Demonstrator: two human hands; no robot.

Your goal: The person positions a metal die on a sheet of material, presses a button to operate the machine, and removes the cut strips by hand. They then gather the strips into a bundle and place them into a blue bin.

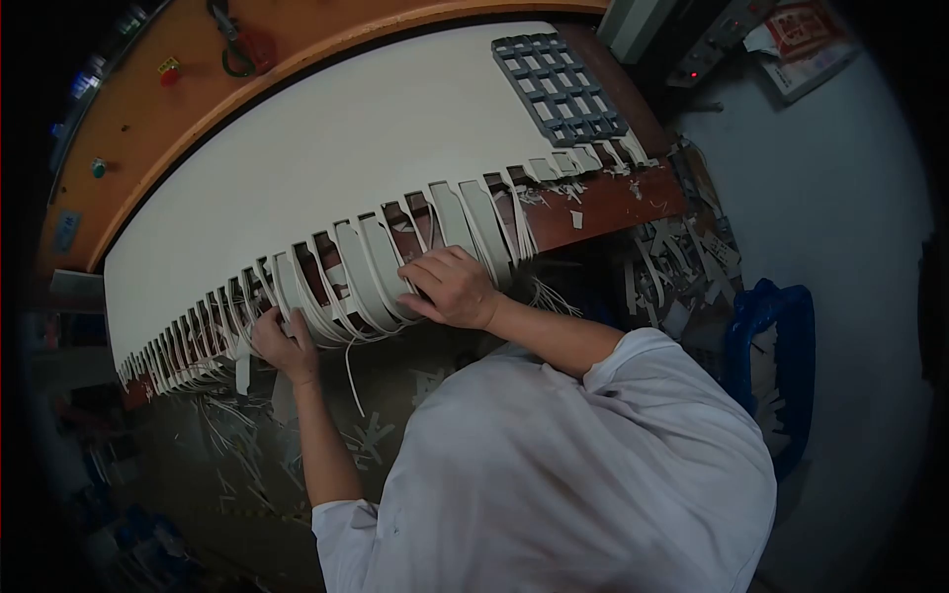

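A large white sheet lies across the table, its near edge cut into a row of slots and thin white strips that bend down over the table's front. My left hand is at the strips left of the middle, its fingers hooked among them and its thumb pointing up. Farther right, my right hand lies over more strips, fingers curled around them and thumb stretched to the left. Parts of both hands' fingertips are hidden. One loose strip dangles between the hands.
A dark grey grid-shaped block rests on the sheet's right end. Scraps litter the brown table edge and the floor. A blue-rimmed bin stands at right. Behind is an orange machine panel with a red button and scissors.
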